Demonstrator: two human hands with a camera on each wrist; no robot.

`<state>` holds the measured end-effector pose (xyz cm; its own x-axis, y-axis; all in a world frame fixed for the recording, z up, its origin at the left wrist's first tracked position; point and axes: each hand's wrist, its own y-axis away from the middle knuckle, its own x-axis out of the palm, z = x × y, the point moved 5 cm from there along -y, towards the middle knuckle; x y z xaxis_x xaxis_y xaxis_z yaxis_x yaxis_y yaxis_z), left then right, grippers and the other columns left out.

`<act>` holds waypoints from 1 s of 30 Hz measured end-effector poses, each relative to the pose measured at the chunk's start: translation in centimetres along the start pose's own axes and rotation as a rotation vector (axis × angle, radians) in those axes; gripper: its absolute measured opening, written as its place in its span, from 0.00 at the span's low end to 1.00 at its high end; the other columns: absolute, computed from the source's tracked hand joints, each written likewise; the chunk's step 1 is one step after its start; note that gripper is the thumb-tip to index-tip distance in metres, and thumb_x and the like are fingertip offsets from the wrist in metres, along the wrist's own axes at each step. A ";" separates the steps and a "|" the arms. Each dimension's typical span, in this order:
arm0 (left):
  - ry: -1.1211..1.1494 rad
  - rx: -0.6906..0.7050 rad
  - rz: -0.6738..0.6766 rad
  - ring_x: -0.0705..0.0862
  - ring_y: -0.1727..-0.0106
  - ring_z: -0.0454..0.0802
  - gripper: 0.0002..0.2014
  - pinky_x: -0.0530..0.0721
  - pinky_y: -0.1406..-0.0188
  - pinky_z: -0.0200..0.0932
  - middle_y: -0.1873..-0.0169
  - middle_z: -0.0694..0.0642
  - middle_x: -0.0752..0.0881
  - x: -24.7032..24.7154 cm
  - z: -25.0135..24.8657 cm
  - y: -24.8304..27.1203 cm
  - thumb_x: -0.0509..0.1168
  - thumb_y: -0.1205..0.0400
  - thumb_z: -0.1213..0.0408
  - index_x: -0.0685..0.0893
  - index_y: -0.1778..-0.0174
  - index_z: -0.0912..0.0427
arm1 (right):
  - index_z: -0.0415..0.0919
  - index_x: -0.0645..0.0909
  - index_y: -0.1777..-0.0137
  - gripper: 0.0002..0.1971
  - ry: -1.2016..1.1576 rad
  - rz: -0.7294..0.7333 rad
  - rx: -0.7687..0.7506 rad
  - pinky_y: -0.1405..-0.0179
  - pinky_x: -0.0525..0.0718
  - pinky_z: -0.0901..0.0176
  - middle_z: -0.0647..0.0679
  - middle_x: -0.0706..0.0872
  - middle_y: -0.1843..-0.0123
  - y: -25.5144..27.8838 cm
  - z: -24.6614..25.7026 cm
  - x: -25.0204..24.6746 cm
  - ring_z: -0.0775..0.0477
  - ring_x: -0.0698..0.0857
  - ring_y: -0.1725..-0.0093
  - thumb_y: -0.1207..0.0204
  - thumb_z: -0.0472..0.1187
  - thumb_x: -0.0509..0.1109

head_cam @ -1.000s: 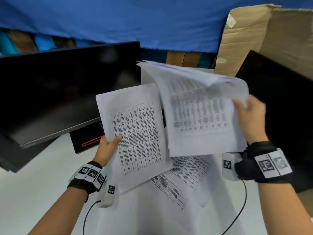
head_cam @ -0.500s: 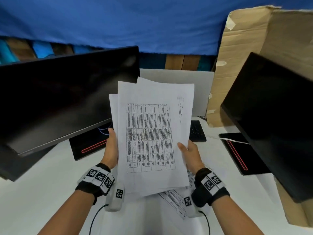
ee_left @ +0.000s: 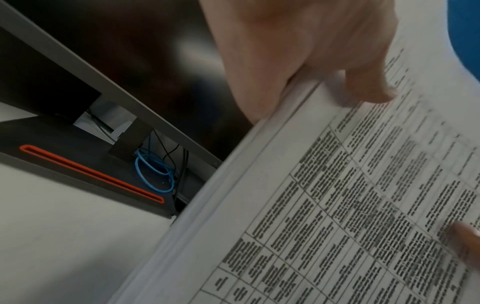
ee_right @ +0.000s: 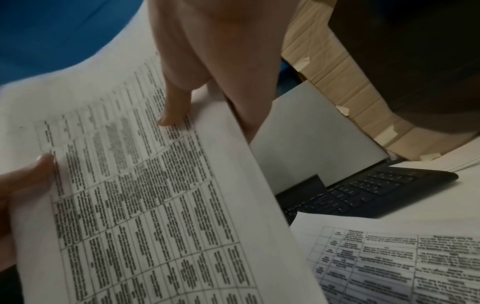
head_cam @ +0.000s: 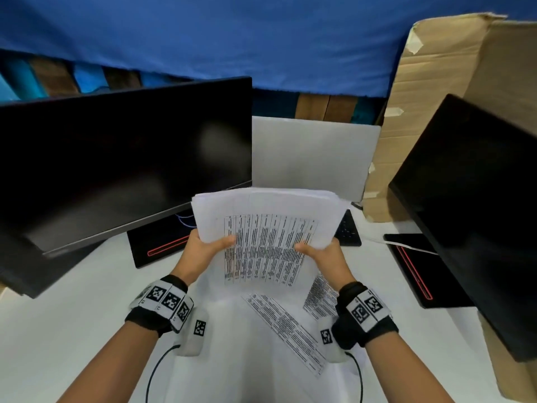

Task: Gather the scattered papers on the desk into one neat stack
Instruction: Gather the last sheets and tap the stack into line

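Note:
A sheaf of printed papers (head_cam: 267,228) with tables of text hangs above the white desk (head_cam: 72,330), top edges bending away from me. My left hand (head_cam: 203,248) grips its left edge, thumb on the top sheet. My right hand (head_cam: 322,253) grips the right edge the same way. The left wrist view has the left thumb (ee_left: 363,88) pressed on the stack (ee_left: 337,205); the right wrist view has the right thumb (ee_right: 174,111) on the top sheet (ee_right: 145,185). Two loose printed sheets (head_cam: 287,330) (head_cam: 319,295) lie on the desk under the sheaf.
A dark monitor (head_cam: 116,164) leans at left over its black base with a red stripe (head_cam: 165,248). Another monitor (head_cam: 479,213) and cardboard box (head_cam: 430,112) crowd the right. A black keyboard (head_cam: 347,231) and a white board (head_cam: 313,158) stand behind the papers.
The two separately held bundles have come together into one sheaf. Both hands then lowered it toward the desk and tilted it flatter, thumbs sliding onto the top sheet.

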<state>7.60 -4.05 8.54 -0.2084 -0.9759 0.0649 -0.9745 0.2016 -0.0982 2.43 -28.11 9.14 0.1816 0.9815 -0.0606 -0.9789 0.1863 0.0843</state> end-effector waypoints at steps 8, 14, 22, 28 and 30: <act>-0.107 0.064 0.009 0.86 0.53 0.30 0.17 0.82 0.55 0.29 0.60 0.28 0.89 -0.3 -2.6 0.1 0.71 0.29 0.68 0.80 0.51 0.42 | 0.51 0.81 0.54 0.17 0.003 0.019 -0.084 0.45 0.83 0.64 0.57 0.86 0.55 -0.3 1.8 0.2 0.61 0.87 0.54 0.34 0.29 0.76; -0.072 0.078 0.147 0.87 0.52 0.33 0.33 0.82 0.58 0.25 0.57 0.33 0.90 -0.5 -4.8 0.7 0.77 0.50 0.38 0.81 0.50 0.46 | 0.49 0.84 0.57 0.15 -0.004 0.104 -0.141 0.56 0.85 0.71 0.59 0.92 0.64 -0.9 3.0 0.3 0.64 0.89 0.58 0.34 0.26 0.75; -0.134 0.015 0.127 0.87 0.53 0.31 0.17 0.85 0.48 0.37 0.59 0.32 0.90 -0.4 -3.9 0.5 0.75 0.35 0.55 0.81 0.51 0.45 | 0.53 0.81 0.57 0.16 0.050 0.113 -0.066 0.42 0.82 0.58 0.56 0.88 0.57 -1.5 2.4 1.0 0.57 0.86 0.54 0.34 0.30 0.76; -0.078 0.125 0.033 0.88 0.51 0.37 0.16 0.87 0.54 0.34 0.58 0.36 0.91 -0.9 -5.5 0.5 0.72 0.32 0.67 0.83 0.54 0.43 | 0.54 0.81 0.56 0.15 -0.008 0.043 -0.143 0.48 0.86 0.65 0.58 0.87 0.55 -1.2 4.0 0.7 0.62 0.87 0.54 0.33 0.33 0.76; -0.083 0.083 0.031 0.88 0.51 0.37 0.17 0.86 0.55 0.33 0.57 0.36 0.91 -1.3 -4.2 1.0 0.78 0.39 0.55 0.86 0.55 0.40 | 0.54 0.81 0.56 0.15 0.052 0.088 -0.048 0.40 0.81 0.59 0.57 0.86 0.54 -1.1 2.2 1.1 0.59 0.85 0.52 0.33 0.33 0.76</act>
<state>6.59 -2.26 12.52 -0.2271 -0.9736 -0.0210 -0.9569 0.2271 -0.1810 3.92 -27.11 11.21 0.0910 0.9901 -0.1067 -0.9944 0.0961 0.0439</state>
